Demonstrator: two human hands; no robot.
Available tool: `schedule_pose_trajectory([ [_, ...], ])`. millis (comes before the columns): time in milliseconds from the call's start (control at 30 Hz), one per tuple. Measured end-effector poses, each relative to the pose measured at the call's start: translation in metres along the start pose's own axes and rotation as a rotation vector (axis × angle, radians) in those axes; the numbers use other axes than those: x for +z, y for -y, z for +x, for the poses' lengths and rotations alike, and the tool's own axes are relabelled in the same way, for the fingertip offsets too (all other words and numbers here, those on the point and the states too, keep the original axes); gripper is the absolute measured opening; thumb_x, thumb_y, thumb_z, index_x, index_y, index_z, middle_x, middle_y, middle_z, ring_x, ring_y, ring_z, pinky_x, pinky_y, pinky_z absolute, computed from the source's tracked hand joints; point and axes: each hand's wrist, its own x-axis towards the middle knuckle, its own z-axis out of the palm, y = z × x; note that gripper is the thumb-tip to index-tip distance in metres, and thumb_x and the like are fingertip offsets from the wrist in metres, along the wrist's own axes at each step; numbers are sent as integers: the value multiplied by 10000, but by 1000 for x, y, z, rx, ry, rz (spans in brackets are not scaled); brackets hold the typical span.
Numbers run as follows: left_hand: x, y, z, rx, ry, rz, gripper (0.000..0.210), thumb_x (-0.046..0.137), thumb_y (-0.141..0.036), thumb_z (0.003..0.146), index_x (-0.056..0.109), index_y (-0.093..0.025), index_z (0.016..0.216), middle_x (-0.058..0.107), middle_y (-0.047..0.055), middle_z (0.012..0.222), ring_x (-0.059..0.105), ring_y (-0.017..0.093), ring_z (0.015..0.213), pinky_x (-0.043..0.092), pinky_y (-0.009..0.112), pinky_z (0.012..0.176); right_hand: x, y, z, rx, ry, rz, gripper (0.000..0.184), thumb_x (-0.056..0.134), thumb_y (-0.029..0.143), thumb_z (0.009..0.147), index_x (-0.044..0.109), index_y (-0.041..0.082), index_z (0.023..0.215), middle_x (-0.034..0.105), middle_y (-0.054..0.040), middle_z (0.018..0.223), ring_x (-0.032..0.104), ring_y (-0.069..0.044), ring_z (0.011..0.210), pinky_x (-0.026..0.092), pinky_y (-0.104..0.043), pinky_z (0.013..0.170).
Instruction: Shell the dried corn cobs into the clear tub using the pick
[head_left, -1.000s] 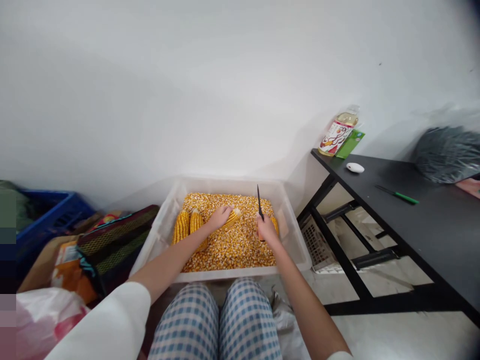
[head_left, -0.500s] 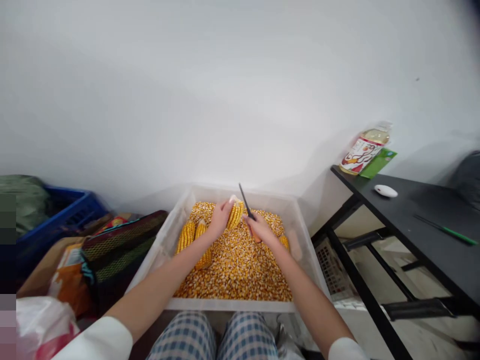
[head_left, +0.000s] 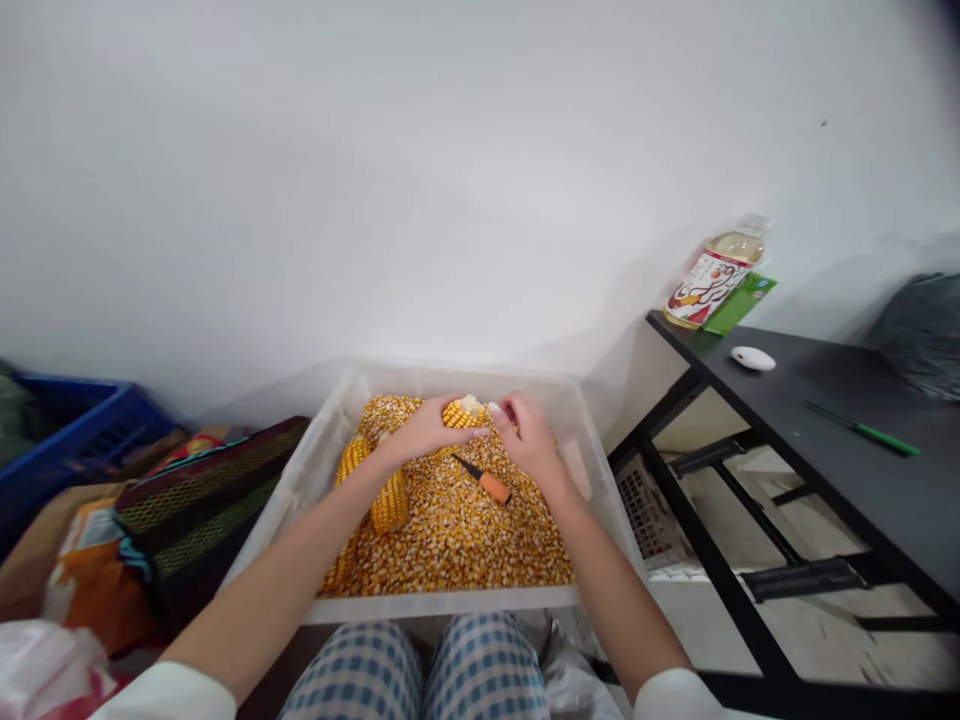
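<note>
My left hand point(head_left: 429, 430) is closed around an ear of corn point(head_left: 462, 412), whose pale broken end faces right. Just right of that ear, my right hand point(head_left: 526, 435) has its thumb and fingers apart and nothing visible in it. A screwdriver point(head_left: 492, 486) with an orange handle and dark shaft lies below both hands on loose corn kernels point(head_left: 457, 550). The kernels fill much of a translucent plastic bin point(head_left: 517, 600). Other ears of corn point(head_left: 388, 502) rest at the bin's left side, partly behind my left forearm.
To the right stands a black table point(head_left: 840, 390) with a bottle point(head_left: 712, 280), a green packet point(head_left: 739, 305), a white oval object point(head_left: 753, 358) and a green-handled tool point(head_left: 885, 438). A mesh bag point(head_left: 202, 510) and a blue crate point(head_left: 90, 415) are at left. The wall point(head_left: 465, 200) rises behind the bin.
My right hand has let go of the screwdriver, which now lies on the kernels. The ear in my left hand has tipped from upright to nearly level. The view has shifted slightly right.
</note>
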Motion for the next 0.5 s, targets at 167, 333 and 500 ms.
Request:
schedule_pose_trajectory([
  [167,-8,4,1,45,186,144,421,614,-449,600,616,-136,882,628,-2,813,554,176,744,416,247,676,3,13,-4,-138,179,-103,256,334,369,894,492,182,819,551,-27,773,473,-135,704,301,-245,629],
  [333,-14,3,1,42,323,183,435,608,-463,588,629,-154,894,636,-14,820,562,181,774,410,243,706,7,15,-6,-156,251,-177,275,284,340,915,471,189,782,555,-20,750,466,-128,665,270,-246,597],
  [500,-16,4,0,-9,362,263,427,617,-467,559,646,-158,853,641,-2,806,564,183,760,407,246,709,11,15,-10,-163,284,-192,235,303,294,906,462,189,768,544,-16,711,451,-127,628,244,-253,576],
])
